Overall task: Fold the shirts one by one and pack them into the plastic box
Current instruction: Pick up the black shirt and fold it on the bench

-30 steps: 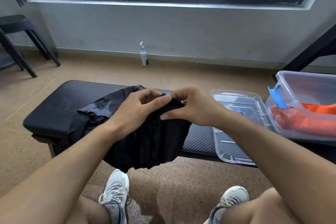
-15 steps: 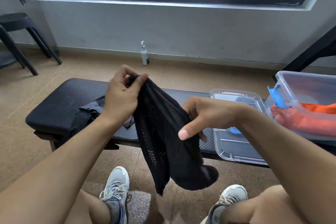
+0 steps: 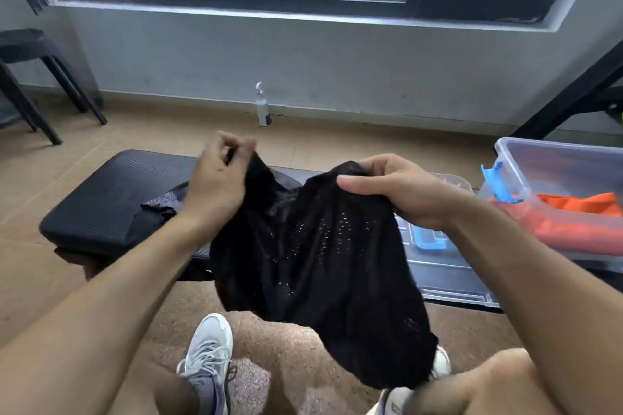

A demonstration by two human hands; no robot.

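Observation:
A black mesh shirt hangs in the air in front of the padded bench, held up by both hands. My left hand pinches its top edge on the left. My right hand grips the top edge further right, thumb over the cloth. The shirt droops down between my knees. Another dark garment lies on the bench behind my left wrist. The clear plastic box stands at the right with a folded orange shirt inside.
The box's clear lid with a blue latch lies on the bench beside the box. A spray bottle stands by the wall. A black stool is at far left. My shoes rest on the floor below.
My right hand has taken hold of the shirt's top edge and both hands have spread it wider. The cloth has opened from a hanging strip into a broad drape.

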